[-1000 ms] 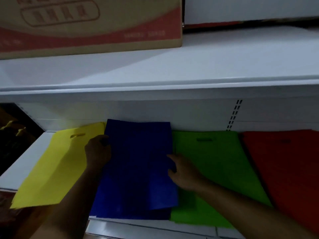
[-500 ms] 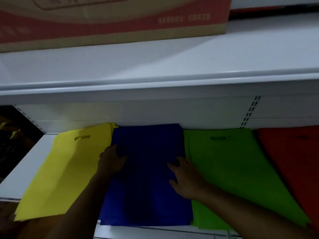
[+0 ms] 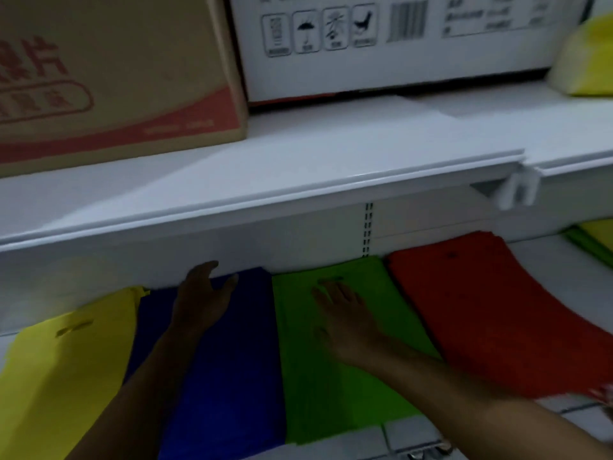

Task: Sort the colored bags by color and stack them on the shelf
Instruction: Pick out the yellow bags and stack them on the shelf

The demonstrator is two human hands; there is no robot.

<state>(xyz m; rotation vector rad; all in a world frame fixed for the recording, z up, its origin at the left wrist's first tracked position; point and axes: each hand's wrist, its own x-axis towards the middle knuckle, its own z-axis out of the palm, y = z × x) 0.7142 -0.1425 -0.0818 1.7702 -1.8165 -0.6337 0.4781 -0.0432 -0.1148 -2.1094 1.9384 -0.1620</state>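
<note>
White shelf (image 3: 414,436) carries yellow (image 3: 63,376), blue (image 3: 232,360), green (image 3: 331,393), red (image 3: 497,310) bag stacks side by side. Cartons on upper shelf (image 3: 331,154). Left hand (image 3: 202,303) fingers relaxed over blue; right hand (image 3: 345,320) fingers flat on green.

Left hand (image 3: 202,302) flat on blue bags (image 3: 232,360), right hand (image 3: 345,317) flat on green bags (image 3: 331,393), yellow bags (image 3: 66,376) and red bags (image 3: 491,310) alongside on shelf (image 3: 331,451)
</note>
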